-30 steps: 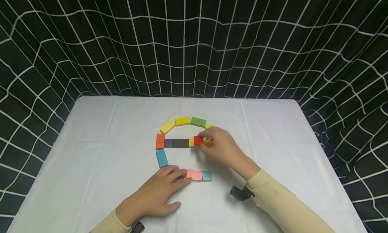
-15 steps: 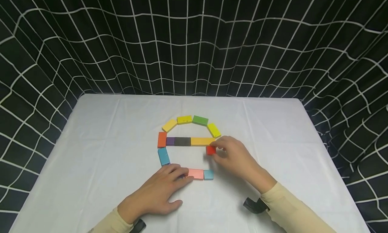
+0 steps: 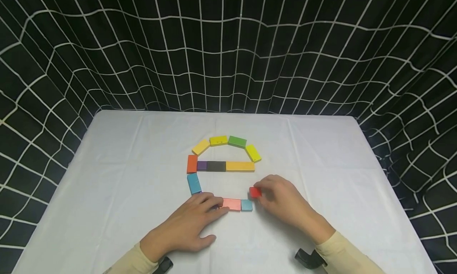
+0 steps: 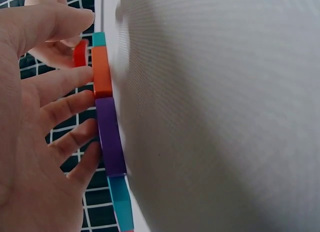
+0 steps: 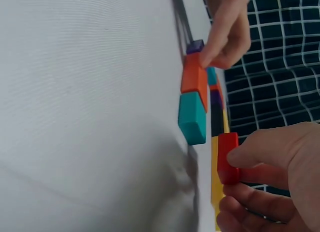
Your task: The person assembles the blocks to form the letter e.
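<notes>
My right hand [image 3: 285, 198] pinches a small red block [image 3: 255, 192] between thumb and fingers. In the head view it appears just beyond the right end of the front row, near a small teal block [image 3: 246, 205]. The right wrist view shows the red block [image 5: 228, 157] apart from the teal one [image 5: 192, 119]. My left hand [image 3: 185, 224] rests its fairly straight fingertips along the front row, touching a salmon-orange block [image 3: 233, 204]. A purple block [image 4: 111, 137], mostly covered by this hand from above, shows in the left wrist view.
A blue block [image 3: 194, 183] and a red-orange block [image 3: 192, 163] run up the left side. From there extends a row of purple [image 3: 201, 165], black [image 3: 216, 166] and yellow [image 3: 240, 166] blocks. Yellow and green [image 3: 237, 141] blocks arch behind. White cloth covers the table [image 3: 107, 186]; netting surrounds it.
My right hand has carried the red block from over the yellow middle row toward the front and right, near the teal block. My left hand has stayed at the front row.
</notes>
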Tool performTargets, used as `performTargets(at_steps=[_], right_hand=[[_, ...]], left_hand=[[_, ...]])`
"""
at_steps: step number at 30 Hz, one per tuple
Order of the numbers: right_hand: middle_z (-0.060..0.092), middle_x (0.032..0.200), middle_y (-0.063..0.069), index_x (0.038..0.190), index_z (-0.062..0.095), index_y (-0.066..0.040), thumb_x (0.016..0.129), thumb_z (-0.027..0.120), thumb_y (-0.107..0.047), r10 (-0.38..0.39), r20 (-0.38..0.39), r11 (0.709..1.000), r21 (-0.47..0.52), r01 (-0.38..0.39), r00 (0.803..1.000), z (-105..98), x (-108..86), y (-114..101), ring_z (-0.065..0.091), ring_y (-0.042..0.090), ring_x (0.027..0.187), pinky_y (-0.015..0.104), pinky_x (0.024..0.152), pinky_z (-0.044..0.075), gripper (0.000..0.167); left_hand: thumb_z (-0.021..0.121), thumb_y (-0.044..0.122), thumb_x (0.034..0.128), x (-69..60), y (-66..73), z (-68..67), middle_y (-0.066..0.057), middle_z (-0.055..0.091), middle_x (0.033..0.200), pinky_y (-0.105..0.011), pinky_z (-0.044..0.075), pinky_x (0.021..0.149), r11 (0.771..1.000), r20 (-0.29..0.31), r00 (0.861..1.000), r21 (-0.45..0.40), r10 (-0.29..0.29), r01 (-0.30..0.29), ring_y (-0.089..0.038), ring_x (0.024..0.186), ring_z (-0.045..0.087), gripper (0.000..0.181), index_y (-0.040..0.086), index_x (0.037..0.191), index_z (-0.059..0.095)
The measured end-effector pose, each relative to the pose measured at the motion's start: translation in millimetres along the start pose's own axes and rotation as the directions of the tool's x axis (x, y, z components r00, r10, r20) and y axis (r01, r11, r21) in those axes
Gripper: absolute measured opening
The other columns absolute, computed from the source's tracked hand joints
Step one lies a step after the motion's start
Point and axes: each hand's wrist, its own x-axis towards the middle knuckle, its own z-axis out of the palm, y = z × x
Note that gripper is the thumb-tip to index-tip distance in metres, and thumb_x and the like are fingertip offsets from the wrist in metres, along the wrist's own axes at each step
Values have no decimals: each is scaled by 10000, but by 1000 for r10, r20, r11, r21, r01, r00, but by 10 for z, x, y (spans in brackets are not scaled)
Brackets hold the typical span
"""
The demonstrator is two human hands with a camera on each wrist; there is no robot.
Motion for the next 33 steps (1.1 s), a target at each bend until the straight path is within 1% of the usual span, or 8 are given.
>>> performTargets(at_steps=[6, 9, 14, 18, 22, 29, 33], right_hand=[[743, 1070, -28, 1145, 823, -76, 868, 822, -30, 15, 10, 1000, -21, -14, 1000, 31, -89, 40, 684, 198, 1050, 459, 963, 581, 281], [734, 1049, -60, 1131, 831, -101, 871, 837, -41, 19, 25, 1000, -23, -19, 999, 55, -116, 55, 670, 168, 1015, 438, 938, 587, 267], [715, 1008, -95, 1099, 835, -132, 866, 845, -38, -4, 41, 1000, -16, 5, 999, 100, -152, 70, 636, 148, 944, 404, 870, 585, 251], [713, 1006, -104, 1087, 833, -138, 857, 848, -33, -29, 27, 999, -25, 30, 999, 129, -169, 79, 628, 139, 940, 386, 855, 580, 253], [721, 1011, -94, 1080, 832, -132, 842, 859, -31, -39, 15, 999, -37, 39, 999, 134, -175, 76, 629, 138, 950, 394, 856, 580, 260], [729, 1018, -89, 1081, 828, -137, 838, 845, -26, -14, 50, 1000, -18, 15, 999, 138, -169, 71, 623, 144, 986, 412, 892, 575, 268], [723, 1015, -99, 1074, 822, -147, 831, 842, -26, -14, 47, 1000, -22, 15, 999, 142, -174, 83, 617, 133, 994, 412, 899, 571, 272]], left_hand=[[729, 427, 953, 3, -1, -1, 16, 541, 1524, -446, 360, 1217, 1000, -3, 1000, 4, 4, -4, -220, 1399, 438, 690, 223, 1592, 572], [727, 429, 952, 1, 0, -1, 18, 541, 1523, -445, 356, 1218, 1000, -1, 1000, 5, 2, -2, -219, 1397, 438, 689, 224, 1592, 573], [726, 429, 950, 2, -3, 0, 21, 539, 1513, -440, 354, 1218, 1000, -8, 1000, 16, 8, -8, -213, 1385, 444, 686, 221, 1587, 579], [724, 428, 950, 4, -6, 0, 21, 541, 1512, -438, 351, 1222, 1000, -8, 1000, 18, 10, -10, -215, 1389, 446, 682, 218, 1583, 583], [721, 435, 954, 10, -5, -8, 22, 538, 1522, -441, 352, 1223, 1000, -1, 1000, 12, 3, -3, -215, 1398, 441, 683, 224, 1588, 578], [724, 424, 951, 3, -3, -13, 16, 540, 1527, -446, 361, 1218, 1000, -2, 1000, 3, 2, -2, -223, 1404, 439, 688, 221, 1591, 574], [724, 422, 954, 11, -4, -15, 16, 538, 1529, -450, 358, 1219, 1000, -4, 1000, -2, 8, -8, -222, 1405, 436, 687, 219, 1593, 571]])
